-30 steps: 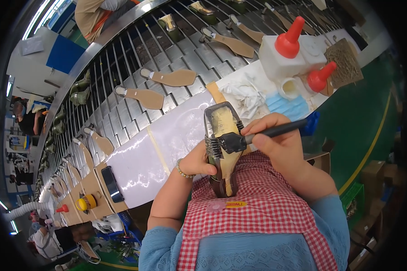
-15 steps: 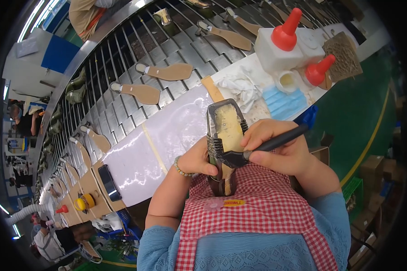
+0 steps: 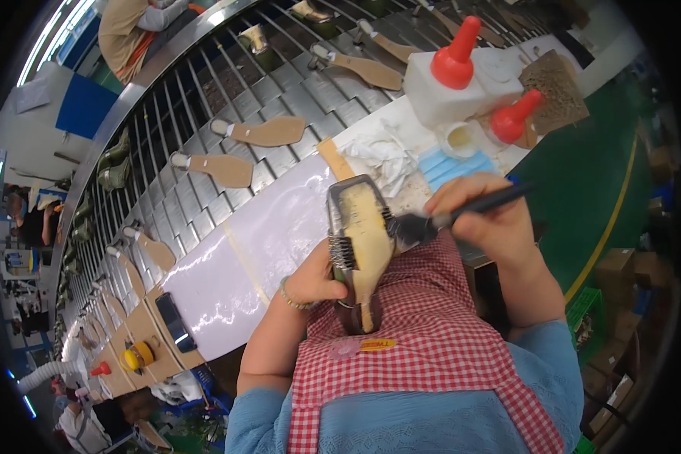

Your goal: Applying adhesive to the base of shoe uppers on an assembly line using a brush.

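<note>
My left hand (image 3: 315,276) is wrapped around the side of a dark green shoe (image 3: 362,227), held bottom up with its toe pointing away from me. The shoe's underside is pale yellow, bordered by a dark edge with bristly-looking gathers on both sides. In my right hand (image 3: 495,231) is a brush (image 3: 486,203) with a black handle, pinched between thumb and fingers. Its dark, motion-blurred head lies at the shoe's right edge; whether it touches is unclear. The shoe's heel end rests near my red checked apron (image 3: 416,363).
Beyond a white work board (image 3: 242,265), a slatted metal conveyor (image 3: 197,189) carries tan insoles (image 3: 268,132) and green shoes (image 3: 113,170). White containers with red nozzles (image 3: 455,60), a small cup (image 3: 459,141), crumpled tissue (image 3: 386,155) and a blue mask (image 3: 450,168) stand or lie at right. A phone (image 3: 175,321) lies left.
My right hand has drawn the brush from across the shoe's underside to its right edge. The whole view has shifted slightly, and the shoe stays in my left hand.
</note>
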Demonstrator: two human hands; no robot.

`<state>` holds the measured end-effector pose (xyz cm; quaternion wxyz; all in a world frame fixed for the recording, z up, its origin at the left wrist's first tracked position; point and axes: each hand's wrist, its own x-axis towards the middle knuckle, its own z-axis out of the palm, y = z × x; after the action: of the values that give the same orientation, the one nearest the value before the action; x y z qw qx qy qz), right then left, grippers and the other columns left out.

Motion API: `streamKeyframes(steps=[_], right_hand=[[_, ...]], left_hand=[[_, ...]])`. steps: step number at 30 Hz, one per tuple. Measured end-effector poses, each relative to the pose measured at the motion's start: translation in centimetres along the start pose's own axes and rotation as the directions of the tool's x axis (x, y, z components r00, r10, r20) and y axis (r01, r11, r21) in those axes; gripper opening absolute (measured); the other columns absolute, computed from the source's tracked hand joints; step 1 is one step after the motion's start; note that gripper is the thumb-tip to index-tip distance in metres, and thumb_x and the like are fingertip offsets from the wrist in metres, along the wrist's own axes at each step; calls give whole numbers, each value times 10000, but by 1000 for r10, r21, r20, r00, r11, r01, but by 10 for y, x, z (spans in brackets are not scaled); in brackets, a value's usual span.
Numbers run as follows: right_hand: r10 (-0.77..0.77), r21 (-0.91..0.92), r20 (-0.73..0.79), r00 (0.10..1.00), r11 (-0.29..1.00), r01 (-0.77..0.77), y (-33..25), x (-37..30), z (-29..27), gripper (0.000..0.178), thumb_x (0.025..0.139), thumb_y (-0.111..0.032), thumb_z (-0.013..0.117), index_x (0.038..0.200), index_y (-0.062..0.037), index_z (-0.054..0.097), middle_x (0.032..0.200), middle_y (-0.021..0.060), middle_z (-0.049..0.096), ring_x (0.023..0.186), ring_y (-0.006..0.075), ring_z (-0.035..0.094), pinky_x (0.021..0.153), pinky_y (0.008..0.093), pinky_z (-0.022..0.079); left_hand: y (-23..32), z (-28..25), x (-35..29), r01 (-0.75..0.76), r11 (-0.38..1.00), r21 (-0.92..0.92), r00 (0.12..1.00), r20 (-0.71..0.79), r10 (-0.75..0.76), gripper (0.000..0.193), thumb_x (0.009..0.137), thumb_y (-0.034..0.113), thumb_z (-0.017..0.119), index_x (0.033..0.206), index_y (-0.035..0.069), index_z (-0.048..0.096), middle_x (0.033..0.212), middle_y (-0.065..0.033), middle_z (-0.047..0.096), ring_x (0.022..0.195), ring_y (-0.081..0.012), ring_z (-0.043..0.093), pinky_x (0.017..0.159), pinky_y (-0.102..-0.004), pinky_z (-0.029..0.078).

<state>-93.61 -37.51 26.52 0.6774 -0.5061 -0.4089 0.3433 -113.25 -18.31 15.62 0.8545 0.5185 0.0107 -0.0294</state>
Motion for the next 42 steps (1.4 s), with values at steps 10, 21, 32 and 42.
streamKeyframes(steps=[10, 21, 32, 42], right_hand=[[-107, -720, -513, 852, 594, -358, 46, 10, -120, 179, 754, -77, 733, 885, -8, 632, 852, 44, 641, 838, 130, 590, 767, 268, 454], [-2, -577, -483, 876, 753, -316, 64, 9, -140, 179, 756, -97, 705, 904, -28, 634, 833, 80, 634, 794, 188, 606, 724, 300, 465], [690, 737, -549, 472, 666, -117, 109, -7, -151, 303, 787, -316, 746, 904, -69, 614, 800, 47, 635, 742, 183, 632, 610, 275, 508], [140, 466, -407, 903, 882, 73, 19, -14, -61, 242, 907, -221, 591, 1044, -22, 579, 1035, 144, 638, 1019, 229, 606, 931, 402, 473]], left_hand=[[-32, -25, -31, -79, 949, -306, 956, -292, -14, 1052, 629, 770, 615, 1344, 32, 389, 1177, -169, 567, 985, -255, 620, 818, -375, 536], [-12, -7, -19, -113, 979, -171, 905, -425, 31, 1152, 600, 885, 489, 1295, -29, 387, 928, -131, 591, 752, -193, 623, 643, -278, 514], [-14, -12, -21, -111, 974, -199, 903, -430, 16, 1171, 590, 889, 489, 1309, -28, 375, 939, -138, 597, 752, -202, 634, 609, -295, 534], [-19, -10, 2, -39, 879, -475, 992, -121, -21, 806, 859, 700, 316, 1334, 58, 424, 1170, -108, 599, 989, -183, 618, 836, -333, 518]])
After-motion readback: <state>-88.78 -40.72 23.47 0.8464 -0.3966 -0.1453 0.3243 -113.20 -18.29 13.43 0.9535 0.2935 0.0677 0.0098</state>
